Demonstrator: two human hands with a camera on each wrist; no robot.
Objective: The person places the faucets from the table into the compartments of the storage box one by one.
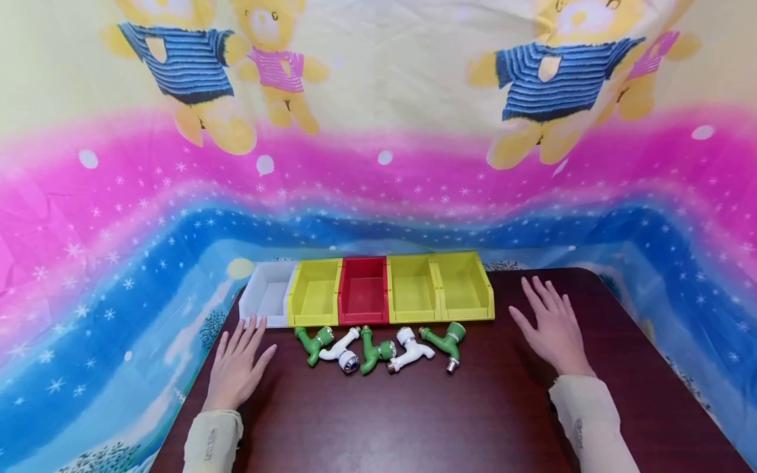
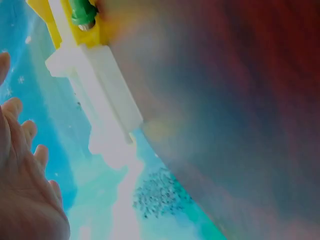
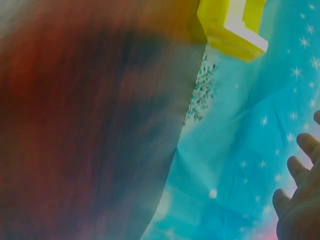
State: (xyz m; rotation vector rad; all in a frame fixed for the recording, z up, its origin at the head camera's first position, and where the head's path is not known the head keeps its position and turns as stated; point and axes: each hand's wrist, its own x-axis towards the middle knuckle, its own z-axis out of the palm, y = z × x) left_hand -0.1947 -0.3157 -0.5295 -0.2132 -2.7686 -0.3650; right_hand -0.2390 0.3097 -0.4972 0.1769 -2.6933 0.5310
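Observation:
My left hand (image 1: 236, 368) is spread over the table's left side, fingers straight, nearest the white bin (image 1: 269, 295). On the right, my right hand (image 1: 552, 328) spreads its fingers beside the yellow bin (image 1: 467, 286) at the row's end, holding nothing. Between the hands lies a row of taps: a green tap (image 1: 311, 343), a white tap (image 1: 343, 351), another green tap (image 1: 371, 351), another white tap (image 1: 411, 350) and a larger green tap (image 1: 445, 341) with a metal spout end. The left wrist view shows the left palm (image 2: 30, 190); the right wrist view catches the right fingers (image 3: 300, 172).
Behind the taps, the bins stand side by side along the table's back edge, with a red bin (image 1: 363, 289) in the middle. The dark brown table (image 1: 402, 420) reaches toward me. A printed cloth (image 1: 378, 177) with bears hangs round the back and sides.

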